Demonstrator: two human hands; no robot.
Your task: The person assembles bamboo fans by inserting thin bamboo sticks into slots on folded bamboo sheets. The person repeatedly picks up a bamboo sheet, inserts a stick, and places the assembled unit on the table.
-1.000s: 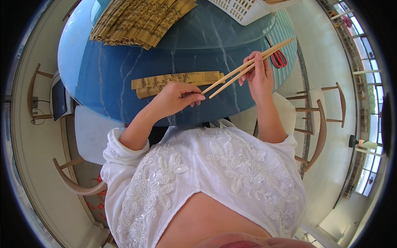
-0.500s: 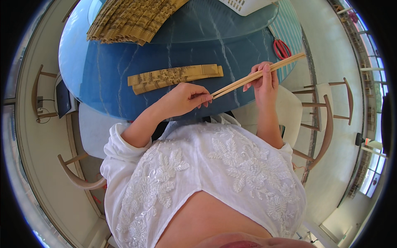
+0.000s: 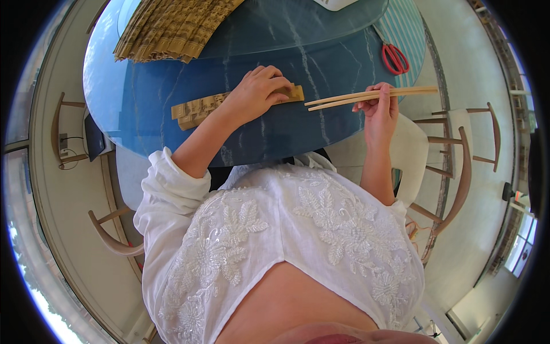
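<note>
My right hand [image 3: 378,110] holds a pair of pale wooden chopsticks [image 3: 337,99] near their middle. They lie nearly level across the table's right edge, their tips pointing left and slightly apart. On the table in front of me is a small stack of brown printed paper chopstick sleeves [image 3: 197,110]. My left hand [image 3: 256,94] rests over the right part of this stack, its thumb and curled fingers closed at the sleeves' right end. The hand hides the middle of the stack.
A large fanned pile of brown paper sleeves [image 3: 177,30] lies at the far left of the blue marbled table [image 3: 149,129]. Red-handled scissors [image 3: 395,59] lie at the right, near a white basket [image 3: 335,4] at the back. Wooden-armed chairs [image 3: 458,183] stand at both sides.
My left hand has left the chopstick tips and moved up onto the paper sleeves. The chopsticks in my right hand have swung nearer level and shifted right.
</note>
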